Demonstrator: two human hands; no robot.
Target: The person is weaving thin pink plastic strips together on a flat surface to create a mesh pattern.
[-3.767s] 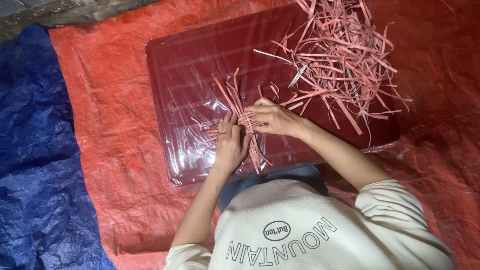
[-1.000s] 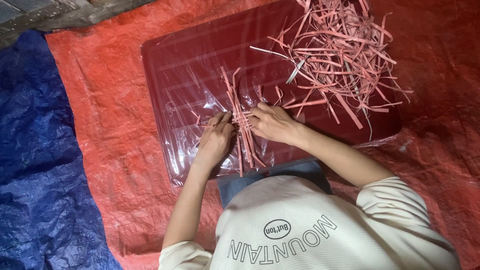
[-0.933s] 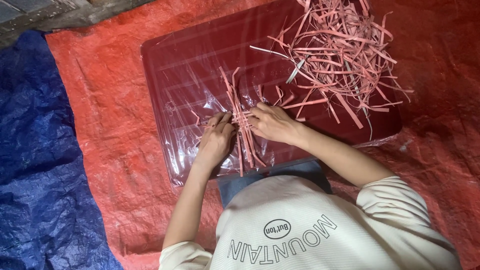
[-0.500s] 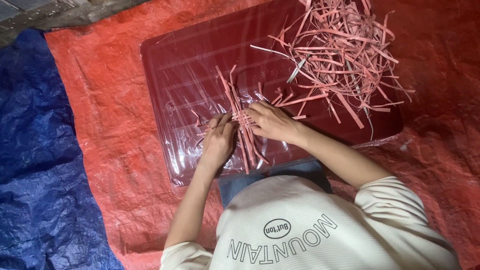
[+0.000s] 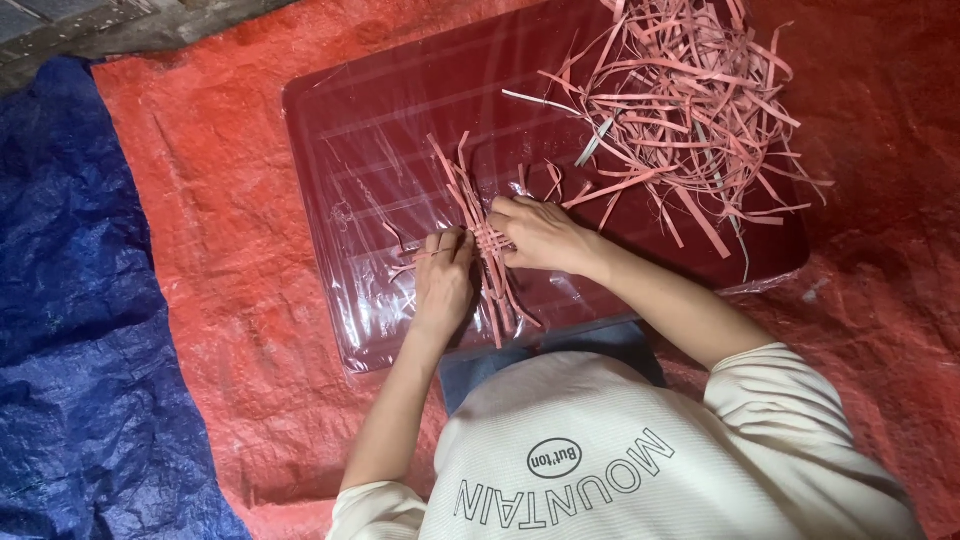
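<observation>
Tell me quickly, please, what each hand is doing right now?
Left hand: closed, pinching a crosswise pink strip.
Right hand: fingers curled, pressing down on the woven strips.

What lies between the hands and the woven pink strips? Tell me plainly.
Nothing visible. The left hand and right hand both rest directly on the woven strips, fingers pinching them on the dark red board. The loose strip pile lies apart, beyond the right hand.

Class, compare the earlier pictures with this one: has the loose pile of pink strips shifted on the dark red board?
No. The loose pile of pink strips lies on the same far right part of the dark red board; only the framing changes slightly.
</observation>
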